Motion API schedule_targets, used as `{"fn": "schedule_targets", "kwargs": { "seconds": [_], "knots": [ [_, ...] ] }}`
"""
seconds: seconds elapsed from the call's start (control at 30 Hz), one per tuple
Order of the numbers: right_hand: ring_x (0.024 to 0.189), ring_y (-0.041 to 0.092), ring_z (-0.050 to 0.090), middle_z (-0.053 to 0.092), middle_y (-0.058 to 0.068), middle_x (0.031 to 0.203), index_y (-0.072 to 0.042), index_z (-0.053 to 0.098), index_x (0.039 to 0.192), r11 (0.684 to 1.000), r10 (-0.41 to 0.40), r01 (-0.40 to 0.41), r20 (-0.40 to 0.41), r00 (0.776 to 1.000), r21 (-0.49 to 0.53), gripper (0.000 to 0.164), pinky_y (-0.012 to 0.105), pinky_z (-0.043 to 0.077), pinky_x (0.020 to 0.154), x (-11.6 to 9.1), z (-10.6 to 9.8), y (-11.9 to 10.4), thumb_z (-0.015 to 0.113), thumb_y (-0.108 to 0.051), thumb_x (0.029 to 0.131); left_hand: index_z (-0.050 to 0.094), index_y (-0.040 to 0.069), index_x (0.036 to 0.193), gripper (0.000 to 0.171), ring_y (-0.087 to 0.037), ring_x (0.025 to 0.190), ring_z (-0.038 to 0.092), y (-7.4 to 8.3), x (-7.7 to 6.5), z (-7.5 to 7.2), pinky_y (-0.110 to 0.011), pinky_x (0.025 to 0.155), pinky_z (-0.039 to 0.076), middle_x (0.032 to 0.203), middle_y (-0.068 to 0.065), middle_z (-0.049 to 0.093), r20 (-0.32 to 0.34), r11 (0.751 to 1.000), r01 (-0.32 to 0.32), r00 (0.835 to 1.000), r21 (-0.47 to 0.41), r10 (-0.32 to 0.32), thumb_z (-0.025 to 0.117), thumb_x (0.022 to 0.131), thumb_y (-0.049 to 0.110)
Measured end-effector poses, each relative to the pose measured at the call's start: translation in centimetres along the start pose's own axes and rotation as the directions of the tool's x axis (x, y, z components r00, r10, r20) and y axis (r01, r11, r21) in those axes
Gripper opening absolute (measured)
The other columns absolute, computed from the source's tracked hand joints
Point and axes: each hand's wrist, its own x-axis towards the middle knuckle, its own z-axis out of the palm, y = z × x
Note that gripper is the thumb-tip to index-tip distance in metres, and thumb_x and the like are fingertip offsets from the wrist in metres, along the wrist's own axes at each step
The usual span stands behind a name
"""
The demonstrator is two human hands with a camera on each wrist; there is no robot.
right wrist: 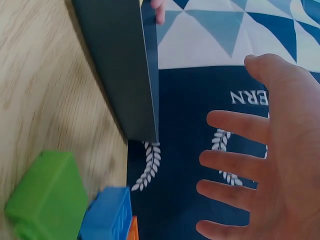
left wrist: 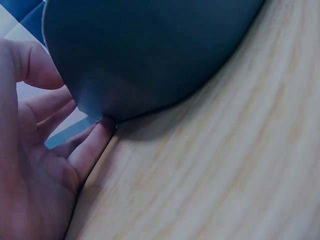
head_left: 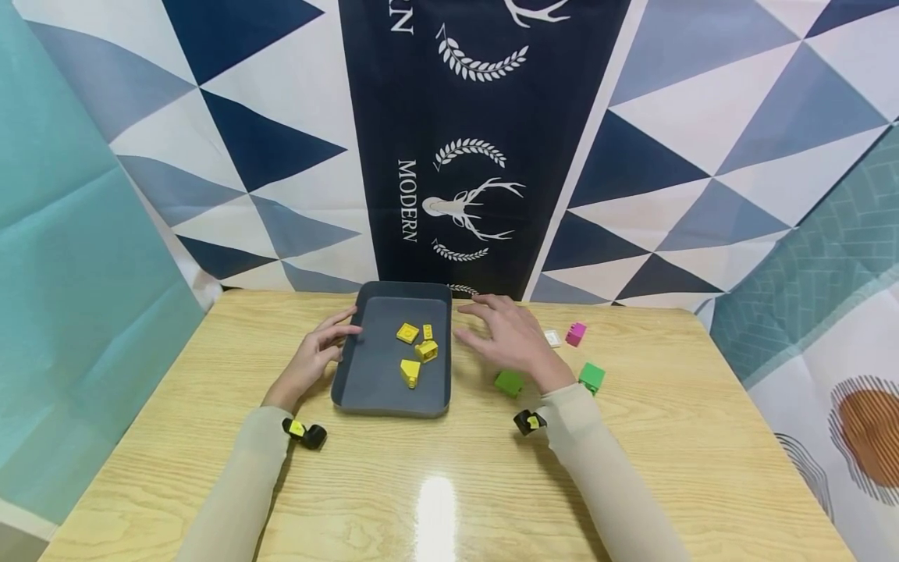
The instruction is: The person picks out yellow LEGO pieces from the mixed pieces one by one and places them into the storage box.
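Observation:
A dark grey tray (head_left: 393, 402) lies on the table, holding several yellow toy bricks (head_left: 426, 350). My left hand (head_left: 314, 357) is at the tray's left side, its fingers fairly straight and touching the rim. In the left wrist view the left thumb (left wrist: 42, 70) meets the edge of the tray and a fingertip lies by its base. My right hand (head_left: 511, 336) hovers just right of the tray, fingers spread and holding nothing. In the right wrist view its palm and fingers face the tray's outer wall (right wrist: 115, 70), apart from it.
Green blocks (head_left: 592, 378), a magenta block (head_left: 576, 334) and a white piece (head_left: 552, 338) lie on the table around my right forearm. The right wrist view shows a blue block (right wrist: 107, 215) beside a green one (right wrist: 50, 192). A patterned cloth (head_left: 302, 179) hangs behind the table.

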Motion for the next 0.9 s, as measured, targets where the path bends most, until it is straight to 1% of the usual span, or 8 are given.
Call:
{"fn": "schedule_targets", "kwargs": {
  "seconds": [0.17,0.37,0.53,0.63,0.7,0.83,0.87,0.9],
  "knots": [
    [0.160,0.042,0.051,0.057,0.015,0.170,-0.021,0.069,0.155,1.000,0.025,-0.025,-0.013,1.000,-0.008,0.062,0.070,0.045,0.125,-0.7,-0.2,1.5,0.060,-0.060,0.109,0.065,-0.015,0.145,0.050,-0.054,0.166,0.035,-0.1,0.0,0.0,-0.016,0.090,0.052,0.185,-0.025,0.032,-0.003,1.000,0.002,1.000,-0.002,-0.002,0.044,0.100,-0.014],
    [0.161,0.049,0.049,0.054,0.019,0.173,-0.018,0.067,0.157,0.999,0.038,-0.038,-0.027,0.999,0.005,0.061,0.073,0.043,0.127,-1.5,-0.7,3.6,0.063,-0.054,0.108,0.064,-0.015,0.146,0.050,-0.055,0.166,0.034,-0.1,0.0,-0.1,-0.015,0.092,0.052,0.185,-0.026,0.031,0.003,1.000,0.002,1.000,-0.006,-0.002,0.044,0.100,-0.014],
    [0.161,0.053,0.047,0.052,0.023,0.174,-0.016,0.065,0.159,0.997,0.067,-0.065,-0.050,0.997,0.029,0.059,0.076,0.040,0.127,-2.4,-1.8,5.5,0.064,-0.050,0.110,0.064,-0.015,0.146,0.051,-0.054,0.167,0.033,0.0,0.1,0.1,-0.014,0.092,0.052,0.185,-0.026,0.031,0.003,1.000,0.008,1.000,-0.010,-0.008,0.044,0.099,-0.014],
    [0.160,0.052,0.048,0.052,0.023,0.174,-0.018,0.065,0.160,0.995,0.097,-0.095,-0.068,0.993,0.031,0.057,0.077,0.041,0.125,-3.0,-2.5,6.5,0.064,-0.048,0.111,0.064,-0.015,0.146,0.052,-0.054,0.167,0.033,0.0,0.1,0.1,-0.015,0.092,0.052,0.185,-0.026,0.031,0.010,1.000,0.006,1.000,-0.008,-0.006,0.045,0.098,-0.014],
    [0.160,0.052,0.048,0.053,0.023,0.173,-0.018,0.065,0.159,0.994,0.109,-0.107,-0.074,0.991,0.031,0.057,0.077,0.042,0.124,-3.4,-2.8,7.0,0.064,-0.047,0.111,0.064,-0.015,0.147,0.052,-0.054,0.167,0.034,0.1,0.1,0.1,-0.015,0.092,0.052,0.185,-0.026,0.031,0.013,1.000,0.005,1.000,0.002,-0.005,0.045,0.099,-0.014],
    [0.160,0.052,0.048,0.053,0.024,0.172,-0.015,0.067,0.157,0.994,0.104,-0.102,-0.074,0.992,0.035,0.056,0.075,0.042,0.125,-3.8,-2.9,7.6,0.064,-0.046,0.111,0.065,-0.014,0.147,0.051,-0.055,0.165,0.036,0.1,0.1,0.0,-0.015,0.092,0.053,0.185,-0.025,0.031,0.014,1.000,-0.001,1.000,0.009,0.001,0.044,0.100,-0.013],
    [0.160,0.052,0.048,0.053,0.024,0.172,-0.015,0.067,0.157,0.995,0.101,-0.099,-0.075,0.992,0.034,0.055,0.075,0.042,0.125,-3.9,-2.9,7.6,0.064,-0.046,0.111,0.067,-0.009,0.147,0.052,-0.046,0.166,0.041,-0.7,0.2,-0.2,-0.015,0.093,0.053,0.185,-0.019,0.034,0.016,1.000,-0.012,1.000,0.004,0.012,0.045,0.100,-0.012],
    [0.160,0.053,0.048,0.053,0.024,0.172,-0.015,0.067,0.157,0.995,0.100,-0.097,-0.076,0.992,0.033,0.056,0.075,0.042,0.125,-3.9,-2.8,7.7,0.064,-0.046,0.111,0.068,-0.008,0.147,0.052,-0.039,0.166,0.044,-1.3,0.3,-0.3,-0.015,0.092,0.053,0.185,-0.017,0.036,0.018,0.999,-0.033,0.999,-0.001,0.033,0.046,0.100,-0.011]
  ]
}}
